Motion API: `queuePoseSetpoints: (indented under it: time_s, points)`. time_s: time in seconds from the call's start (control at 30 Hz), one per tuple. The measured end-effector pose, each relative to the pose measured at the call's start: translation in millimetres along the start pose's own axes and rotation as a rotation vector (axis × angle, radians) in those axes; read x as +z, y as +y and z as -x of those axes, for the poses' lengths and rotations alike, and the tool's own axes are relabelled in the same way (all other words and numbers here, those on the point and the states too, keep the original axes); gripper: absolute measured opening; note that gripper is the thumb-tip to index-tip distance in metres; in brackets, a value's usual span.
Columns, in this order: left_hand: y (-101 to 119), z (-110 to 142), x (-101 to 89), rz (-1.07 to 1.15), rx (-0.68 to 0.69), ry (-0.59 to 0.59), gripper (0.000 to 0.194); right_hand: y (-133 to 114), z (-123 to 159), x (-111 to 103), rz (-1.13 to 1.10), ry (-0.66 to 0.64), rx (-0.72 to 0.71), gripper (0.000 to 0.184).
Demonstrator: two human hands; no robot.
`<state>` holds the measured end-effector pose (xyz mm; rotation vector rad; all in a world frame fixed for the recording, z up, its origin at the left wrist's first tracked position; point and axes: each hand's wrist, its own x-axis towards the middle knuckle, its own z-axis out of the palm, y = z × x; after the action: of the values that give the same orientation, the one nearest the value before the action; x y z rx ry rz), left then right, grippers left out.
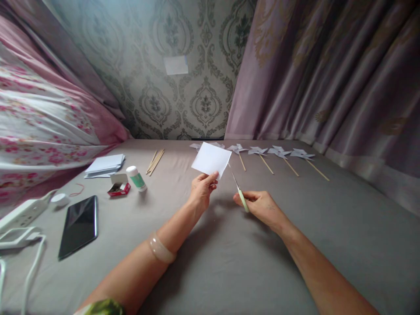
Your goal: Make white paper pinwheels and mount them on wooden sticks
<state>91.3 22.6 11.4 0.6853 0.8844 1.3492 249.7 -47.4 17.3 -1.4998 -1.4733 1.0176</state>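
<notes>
Aloft: one sheet (211, 158), one scissors (243, 201).

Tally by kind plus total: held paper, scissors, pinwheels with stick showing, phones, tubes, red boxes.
Held paper: 1
Scissors: 1
Pinwheels with stick showing: 4
Phone: 1
Tube: 1
Red box: 1
Total: 9

A white, four-sided paper sheet (211, 159) is held tilted above the grey surface (236, 262). Just beside the sheet's right edge, green-handled scissors (242, 197) are held, blades pointed toward the surface's far edge.
</notes>
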Motion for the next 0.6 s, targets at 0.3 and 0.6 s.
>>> queuePoseSetpoints:
  time_s: [0.3, 0.6]
  points:
    - [15, 3, 7.1, 0.005, 0.041, -0.059, 0.032, 0, 8, 14, 0.046, -0.147, -0.004, 0.051]
    - [17, 15, 11.0, -0.009, 0.014, -0.155, 0.028, -10, 12, 12, 0.023, -0.217, 0.015, 0.051]
